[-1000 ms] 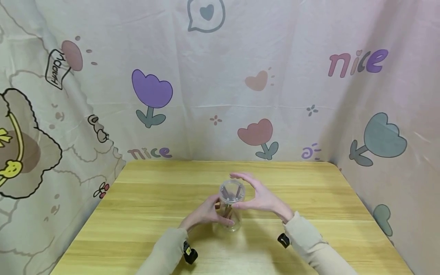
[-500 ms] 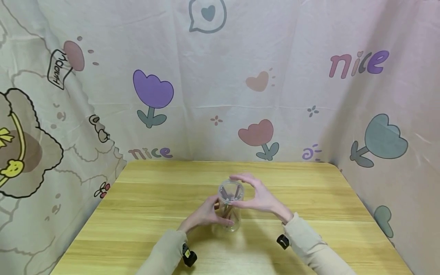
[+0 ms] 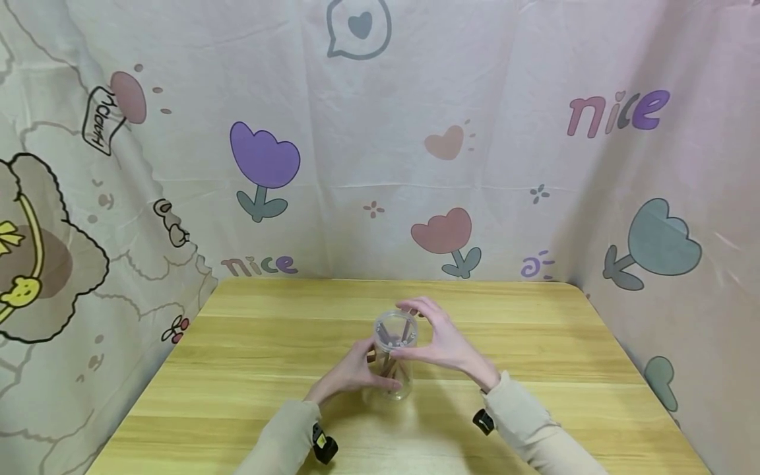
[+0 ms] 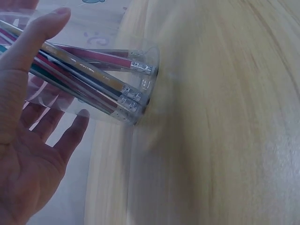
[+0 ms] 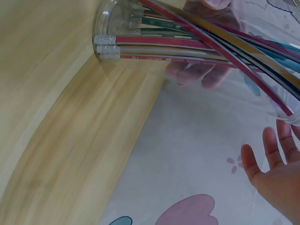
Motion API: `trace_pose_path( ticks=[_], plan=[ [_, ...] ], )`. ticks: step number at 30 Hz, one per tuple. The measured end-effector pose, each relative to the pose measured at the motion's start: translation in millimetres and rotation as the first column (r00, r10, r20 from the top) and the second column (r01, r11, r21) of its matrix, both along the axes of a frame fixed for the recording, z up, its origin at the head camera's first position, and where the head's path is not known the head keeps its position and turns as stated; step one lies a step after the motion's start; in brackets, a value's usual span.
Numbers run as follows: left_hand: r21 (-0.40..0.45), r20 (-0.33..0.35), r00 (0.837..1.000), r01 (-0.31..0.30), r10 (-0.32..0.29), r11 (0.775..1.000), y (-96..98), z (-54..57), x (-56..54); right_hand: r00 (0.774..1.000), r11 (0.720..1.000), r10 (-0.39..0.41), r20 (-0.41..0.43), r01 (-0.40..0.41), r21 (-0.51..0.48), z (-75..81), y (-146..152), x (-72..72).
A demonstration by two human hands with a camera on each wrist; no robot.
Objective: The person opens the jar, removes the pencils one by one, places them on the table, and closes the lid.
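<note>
A tall clear jar [image 3: 406, 371] of pencils stands upright on the table. My left hand [image 3: 350, 373] grips its body, thumb on the near side; the left wrist view shows the thumb and fingers of that hand [image 4: 33, 159] around the clear wall. Red, green, yellow and dark pencils [image 5: 154, 42] lean inside, their metal-banded ends at the bottom. At the top, my right hand [image 3: 442, 340] spans what looks like a clear lid [image 3: 394, 328], thumb in front and fingers bent over the far edge. In the right wrist view, the spread fingers of this hand [image 5: 281, 173] are beside the jar's top.
A light wood-grain table [image 3: 267, 336] lies under the jar. Behind it and along both sides hangs a pale printed cloth [image 3: 356, 132] with flowers and lettering. A small black device [image 3: 324, 445] is on the left wrist and another black device [image 3: 483, 421] on the right.
The jar and both hands have shifted slightly to the left. My right hand's fingers have bent more over the far edge of the lid. The left hand keeps its grip.
</note>
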State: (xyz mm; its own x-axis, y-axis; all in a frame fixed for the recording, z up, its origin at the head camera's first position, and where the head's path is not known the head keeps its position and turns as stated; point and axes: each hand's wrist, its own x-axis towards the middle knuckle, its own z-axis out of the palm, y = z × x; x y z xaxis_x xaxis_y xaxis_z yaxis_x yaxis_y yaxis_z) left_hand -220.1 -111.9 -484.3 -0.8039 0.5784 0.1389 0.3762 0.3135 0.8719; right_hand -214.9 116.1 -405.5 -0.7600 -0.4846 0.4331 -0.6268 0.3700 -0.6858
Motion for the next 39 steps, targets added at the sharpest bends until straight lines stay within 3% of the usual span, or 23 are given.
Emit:
trace_pose_path(
  ticks=[6, 14, 21, 30, 39],
  plan=[
    [0.006, -0.005, 1.0, -0.002, 0.002, 1.0, -0.7, -0.6, -0.5, 1.0, 0.999, 0.007, 0.011, -0.007, -0.048, -2.6, -2.2, -1.6],
    [0.003, 0.003, 1.0, -0.011, 0.011, 1.0, -0.3, -1.1, 0.3, 0.988, 0.991, 0.118, 0.1, -0.11, -0.078, -2.0, 4.4, -2.3],
    [0.006, -0.004, 1.0, -0.017, 0.017, 1.0, 0.3, -1.9, 0.0, 0.997, 0.998, 0.06, 0.056, -0.059, -0.019, -4.9, 1.1, -1.3],
    [0.027, 0.007, 1.0, -0.022, 0.022, 0.999, 0.0, -3.5, 0.7, 0.999, 1.0, -0.005, -0.039, 0.003, -0.027, -3.6, -8.1, 1.3],
    [0.016, -0.001, 1.0, -0.027, 0.027, 0.999, -0.1, -5.4, 0.1, 1.0, 0.999, 0.021, -0.011, -0.021, -0.038, -3.3, -4.8, 0.7]
  ],
)
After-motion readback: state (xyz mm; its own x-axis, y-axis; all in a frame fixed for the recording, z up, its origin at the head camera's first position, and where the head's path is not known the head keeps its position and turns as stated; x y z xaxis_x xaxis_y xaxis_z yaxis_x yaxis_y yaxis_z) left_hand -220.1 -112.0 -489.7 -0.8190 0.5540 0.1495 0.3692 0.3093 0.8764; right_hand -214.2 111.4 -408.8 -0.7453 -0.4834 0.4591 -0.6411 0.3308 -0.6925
